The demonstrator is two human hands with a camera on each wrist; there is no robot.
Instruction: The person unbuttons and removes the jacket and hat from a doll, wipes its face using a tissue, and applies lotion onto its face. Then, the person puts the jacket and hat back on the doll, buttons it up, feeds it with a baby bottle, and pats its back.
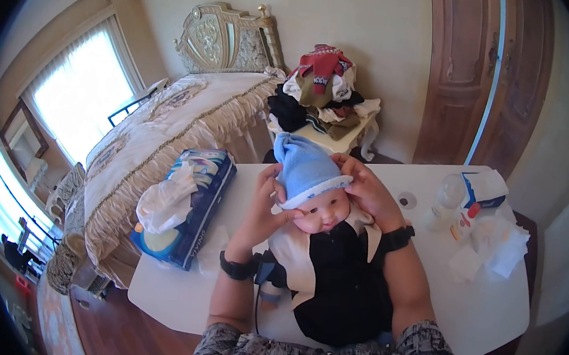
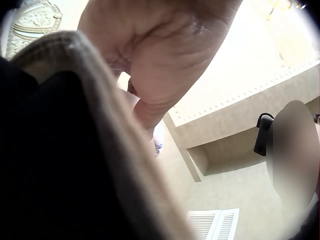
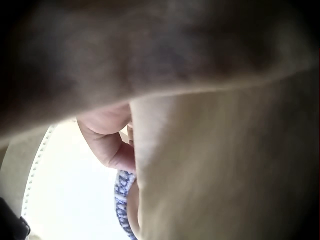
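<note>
A baby doll lies face up on the white table, wearing a light blue knit hat with a white folded brim. At the left side of the hat, my left hand grips the brim, its thumb lying along the doll's cheek. My right hand pinches the opposite side of the brim. The doll's body is covered by a black and cream garment. In the right wrist view the brim's blue-patterned edge shows below the thumb, while cream cloth hides much of that hand.
A blue diaper pack with white cloth on it lies on the table at left. At right are a clear bottle, a small box and crumpled clear plastic. Beyond stand a bed and a clothes pile.
</note>
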